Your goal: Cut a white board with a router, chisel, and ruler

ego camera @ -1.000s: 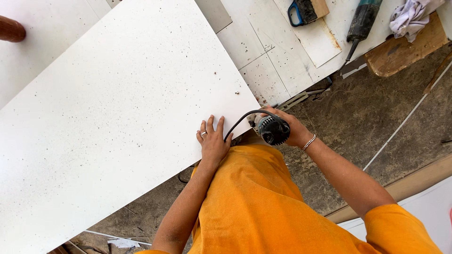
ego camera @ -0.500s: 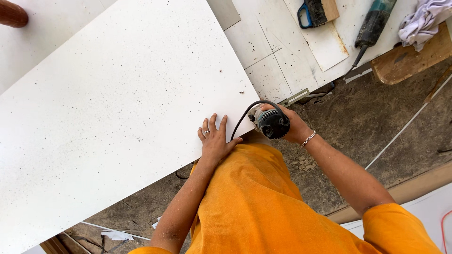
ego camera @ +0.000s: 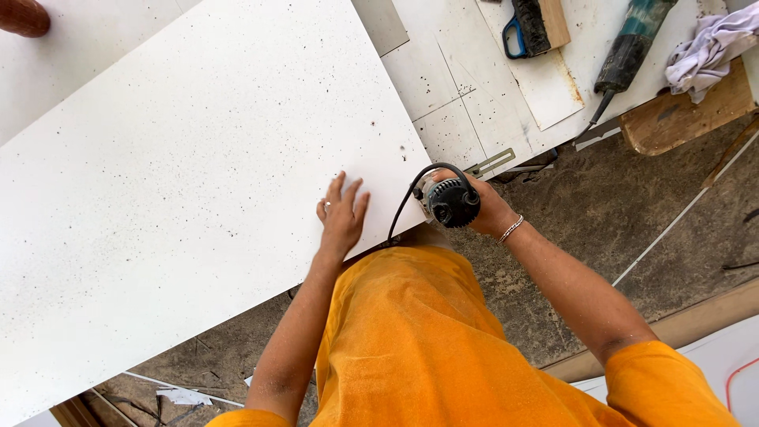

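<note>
Gripping the trimmer (ego camera: 448, 202), right hand (ego camera: 486, 209); left hand (ego camera: 342, 217) flat on board (ego camera: 190, 174).

Rough grey-brown dirt floor (ego camera: 585, 205) seen below, strewn with scraps and white offcuts (ego camera: 180, 395) at lower left. A white, paint-flecked work surface (ego camera: 466, 95) is set at upper right, made up of jointed panels. On it are laid a blue-handled black brush (ego camera: 528, 28), a dark green and black power tool (ego camera: 628, 51) and a crumpled pale cloth (ego camera: 711, 43). A worn brown wooden board (ego camera: 688, 115) is noted beside it. Even daylight; soft shadows cast.
</note>
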